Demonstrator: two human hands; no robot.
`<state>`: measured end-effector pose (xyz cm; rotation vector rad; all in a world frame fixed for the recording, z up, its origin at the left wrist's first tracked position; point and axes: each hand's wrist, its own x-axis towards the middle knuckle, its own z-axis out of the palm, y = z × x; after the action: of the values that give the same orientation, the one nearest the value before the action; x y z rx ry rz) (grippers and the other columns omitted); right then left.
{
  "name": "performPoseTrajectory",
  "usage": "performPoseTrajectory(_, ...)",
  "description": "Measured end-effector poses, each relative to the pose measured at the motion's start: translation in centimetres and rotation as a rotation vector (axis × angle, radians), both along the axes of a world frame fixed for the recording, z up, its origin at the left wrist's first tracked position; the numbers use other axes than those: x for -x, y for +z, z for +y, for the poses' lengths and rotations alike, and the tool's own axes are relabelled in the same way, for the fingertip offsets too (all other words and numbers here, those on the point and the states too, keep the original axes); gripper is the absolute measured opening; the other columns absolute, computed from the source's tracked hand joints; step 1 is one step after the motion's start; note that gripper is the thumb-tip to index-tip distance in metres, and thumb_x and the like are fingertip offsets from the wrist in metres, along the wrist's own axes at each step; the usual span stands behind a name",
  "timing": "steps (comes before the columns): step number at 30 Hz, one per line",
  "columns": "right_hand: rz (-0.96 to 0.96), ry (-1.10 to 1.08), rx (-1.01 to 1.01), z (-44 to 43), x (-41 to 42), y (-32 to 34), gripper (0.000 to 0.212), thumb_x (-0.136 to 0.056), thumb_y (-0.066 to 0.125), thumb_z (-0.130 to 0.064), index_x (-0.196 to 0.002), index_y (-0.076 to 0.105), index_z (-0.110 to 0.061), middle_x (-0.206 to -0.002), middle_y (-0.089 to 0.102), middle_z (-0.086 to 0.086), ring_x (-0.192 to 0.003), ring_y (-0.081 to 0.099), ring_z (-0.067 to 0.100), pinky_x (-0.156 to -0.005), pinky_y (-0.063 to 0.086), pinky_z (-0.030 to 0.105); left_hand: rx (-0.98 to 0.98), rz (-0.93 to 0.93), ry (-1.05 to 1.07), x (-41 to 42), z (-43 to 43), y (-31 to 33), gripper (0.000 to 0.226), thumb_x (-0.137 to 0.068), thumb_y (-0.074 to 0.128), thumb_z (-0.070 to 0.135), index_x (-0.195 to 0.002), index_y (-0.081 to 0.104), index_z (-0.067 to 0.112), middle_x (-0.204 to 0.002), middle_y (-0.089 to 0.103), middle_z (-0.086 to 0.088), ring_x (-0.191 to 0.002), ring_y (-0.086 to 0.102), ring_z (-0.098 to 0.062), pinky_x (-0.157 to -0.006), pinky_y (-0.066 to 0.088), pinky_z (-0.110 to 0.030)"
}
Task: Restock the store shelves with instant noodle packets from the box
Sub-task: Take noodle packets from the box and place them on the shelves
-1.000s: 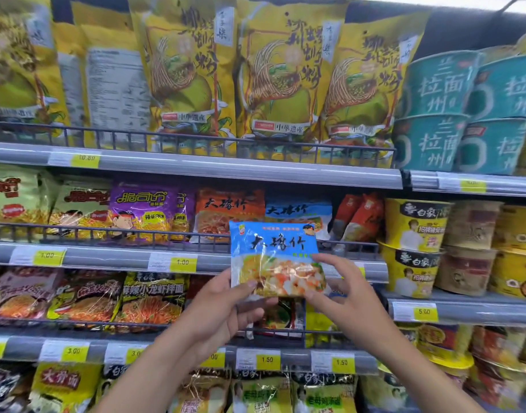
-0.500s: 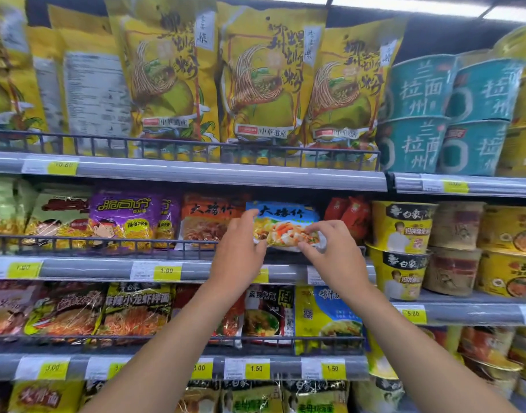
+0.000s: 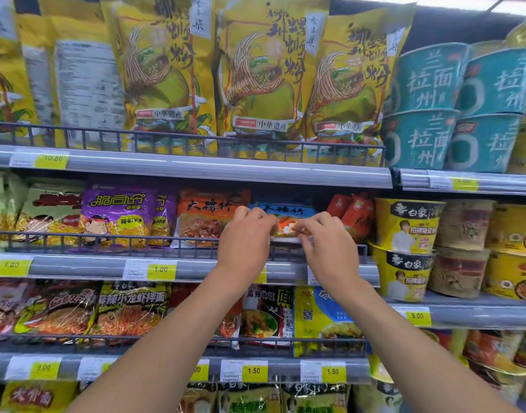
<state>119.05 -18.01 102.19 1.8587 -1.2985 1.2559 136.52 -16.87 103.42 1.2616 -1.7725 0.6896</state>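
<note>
Blue noodle packet [image 3: 285, 217] sits on the second shelf [image 3: 196, 268], between orange packet [image 3: 206, 217] and red ones. Left hand [image 3: 245, 242] and right hand [image 3: 327, 247] each pinch it; placing step. Next probably: release, fetch another.

left hand [image 3: 246, 243] and right hand [image 3: 327, 245] apparently gripping blue noodle packet [image 3: 288, 217], second shelf [image 3: 196, 268]

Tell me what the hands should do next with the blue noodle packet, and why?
Probably push it further back, then let go. Both the left hand and right hand hold the blue packet above the wire rail, beside the orange packet, so it looks nearly in its slot.
</note>
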Motion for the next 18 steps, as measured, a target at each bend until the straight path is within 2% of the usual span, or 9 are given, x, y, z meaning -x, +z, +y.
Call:
performPoseTrajectory(5, 0.073, -0.010, -0.068, -0.3, 0.1, 0.3, 0.018, -0.095, 0.060, -0.026, -0.106, 0.073, -0.030, -0.098, 0.061, -0.008, -0.091, 0.054, 0.018, -0.072, 0.047, 0.032, -0.115, -0.044, -0.003, -0.1, -0.1, -0.2, 0.028, -0.097, 0.051, 0.019, -0.115, 0.069, 0.029, -0.112, 0.067, 0.007, -0.110, 0.048, -0.022, -0.084, 0.051, -0.040)
performPoseTrajectory(9, 0.110, -0.024, -0.092, 0.2, 0.4, 0.3, 0.025, -0.096, 0.049, -0.039, -0.108, 0.071, -0.035, -0.103, 0.062, -0.012, -0.096, 0.055, 0.016, -0.078, 0.046, 0.036, -0.142, -0.067, 0.024, -0.4, 0.5, -0.5, 0.034, -0.095, 0.045, 0.025, -0.117, 0.069, 0.035, -0.118, 0.068, 0.011, -0.109, 0.050, -0.021, -0.086, 0.048, -0.038)
performPoseTrajectory(15, 0.199, -0.029, -0.226, 0.1, 0.6, 1.9, 0.035, -0.100, 0.036, -0.046, -0.110, 0.068, -0.039, -0.104, 0.059, -0.012, -0.099, 0.055, 0.016, -0.081, 0.040, 0.039, -0.228, -0.072, 0.023, -0.6, 0.7, 0.7, 0.036, -0.094, 0.047, 0.019, -0.116, 0.069, 0.037, -0.124, 0.068, 0.008, -0.117, 0.050, -0.025, -0.094, 0.045, -0.042)
performPoseTrajectory(18, 0.245, -0.011, -0.268, 0.1, 1.1, 2.4, 0.036, -0.100, 0.036, -0.049, -0.115, 0.068, -0.039, -0.109, 0.060, -0.013, -0.102, 0.056, 0.016, -0.083, 0.040, 0.040, -0.246, -0.092, 0.021, -0.7, 0.6, 0.9, 0.038, -0.094, 0.047, 0.017, -0.116, 0.069, 0.039, -0.126, 0.067, 0.009, -0.115, 0.051, -0.026, -0.092, 0.045, -0.042)
